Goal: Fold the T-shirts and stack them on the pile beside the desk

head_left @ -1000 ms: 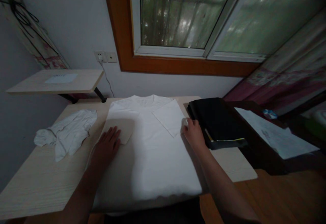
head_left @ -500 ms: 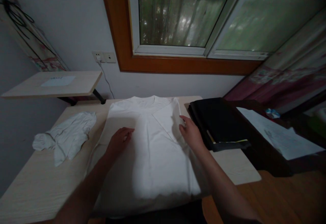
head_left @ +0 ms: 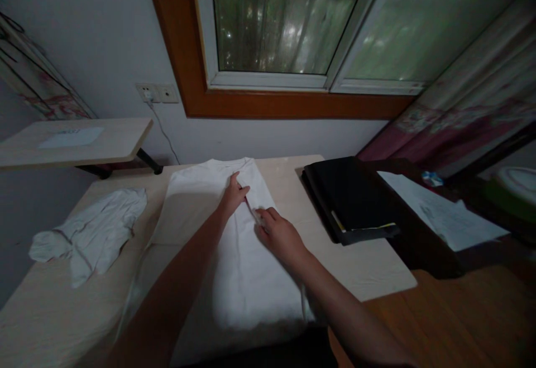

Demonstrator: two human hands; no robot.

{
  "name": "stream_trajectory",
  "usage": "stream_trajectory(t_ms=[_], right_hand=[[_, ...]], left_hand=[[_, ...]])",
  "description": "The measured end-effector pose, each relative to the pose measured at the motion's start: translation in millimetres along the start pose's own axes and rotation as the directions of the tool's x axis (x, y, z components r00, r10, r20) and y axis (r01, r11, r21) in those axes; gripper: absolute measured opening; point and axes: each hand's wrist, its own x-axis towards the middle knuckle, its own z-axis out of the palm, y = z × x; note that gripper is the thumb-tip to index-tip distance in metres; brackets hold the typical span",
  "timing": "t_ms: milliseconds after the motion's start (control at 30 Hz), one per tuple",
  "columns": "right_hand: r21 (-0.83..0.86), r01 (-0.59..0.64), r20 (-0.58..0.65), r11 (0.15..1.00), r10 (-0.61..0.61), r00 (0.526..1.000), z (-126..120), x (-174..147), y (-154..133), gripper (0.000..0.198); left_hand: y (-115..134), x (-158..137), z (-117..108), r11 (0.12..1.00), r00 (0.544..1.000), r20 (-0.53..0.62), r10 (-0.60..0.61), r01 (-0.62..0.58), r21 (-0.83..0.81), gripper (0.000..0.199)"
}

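Head view: white T-shirt (head_left: 259, 295) on the table (head_left: 355, 273), lower end at the near edge; right hand (head_left: 280, 238) pinches its folded-in side, left hand (head_left: 233, 196) farther up that fold, grip cannot be told. Bare wood between shirt and black stack (head_left: 352, 195), crumpled cloth (head_left: 98, 231) apart on the left; collar (head_left: 228, 163) near the far edge

I can read no text from here; the dark marks on the paper sheet (head_left: 71, 139) atop the desk shelf (head_left: 123, 135) are too small to decipher.
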Motion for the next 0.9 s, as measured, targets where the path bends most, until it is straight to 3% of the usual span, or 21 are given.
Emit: stream_trajectory(t_ms=[167, 367, 533, 633, 767, 900], right_hand=[[0.09, -0.089, 0.034, 0.992, 0.086, 0.996, -4, -6, 17, 0.032], [0.248, -0.044, 0.005, 0.968, 0.044, 0.999, -3, -6, 24, 0.015], [0.442, 0.009, -0.049, 0.897, 0.014, 0.999, -17, 0, 10, 0.013], [0.521, 0.047, -0.055, 0.852, -0.022, 0.998, -31, 9, -6, 0.011], [0.637, 0.082, -0.045, 0.766, -0.069, 0.997, -42, 26, -37, 0.015], [0.717, 0.081, -0.004, 0.692, -0.111, 0.994, -34, 47, -77, 0.02]], left_hand=[[-1, 9, -3, 0.996, 0.995, -0.084, -0.057, 0.05, -0.079, 0.077], [6, 10, -8, 0.993, 0.992, -0.125, -0.026, 0.011, -0.12, 0.072], [27, 17, -20, 0.989, 0.989, -0.149, 0.022, -0.043, -0.14, 0.072], [49, 18, -40, 0.984, 0.987, -0.14, 0.081, -0.102, -0.149, 0.07], [78, 12, -82, 0.962, 0.97, -0.088, 0.225, -0.235, -0.14, 0.065], [97, 3, -133, 0.969, 0.975, -0.065, 0.211, -0.217, -0.117, 0.064]])
